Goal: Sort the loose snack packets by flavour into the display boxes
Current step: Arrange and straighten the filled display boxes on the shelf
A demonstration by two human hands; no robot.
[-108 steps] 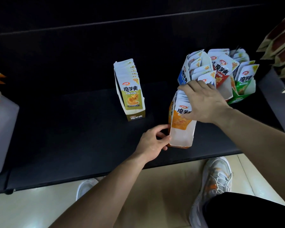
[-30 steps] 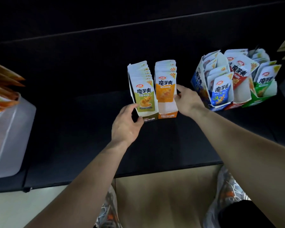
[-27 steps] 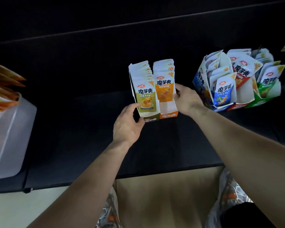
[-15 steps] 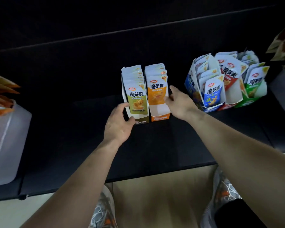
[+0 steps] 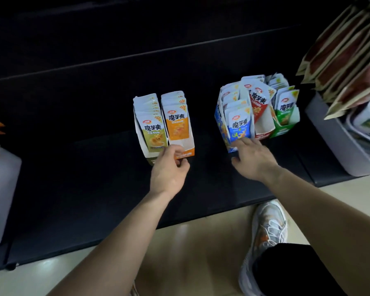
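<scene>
On the black shelf [image 5: 94, 178], an olive-green cardboard display box [image 5: 146, 135] and an orange cardboard display box [image 5: 185, 144] stand touching side by side, each filled with upright matching snack packets. The left hand [image 5: 168, 170] has its grip curled loosely at their front lower edges, thumb on the orange box, though whether it pinches the card is unclear. The right hand [image 5: 253, 160] lies with fingers spread against the front of the blue cardboard display box [image 5: 221, 127], beside the red box [image 5: 263, 129] and green box [image 5: 286, 124].

Five flavour-sorted display boxes [image 5: 181, 133] stand upright, apparently in two clusters.
</scene>
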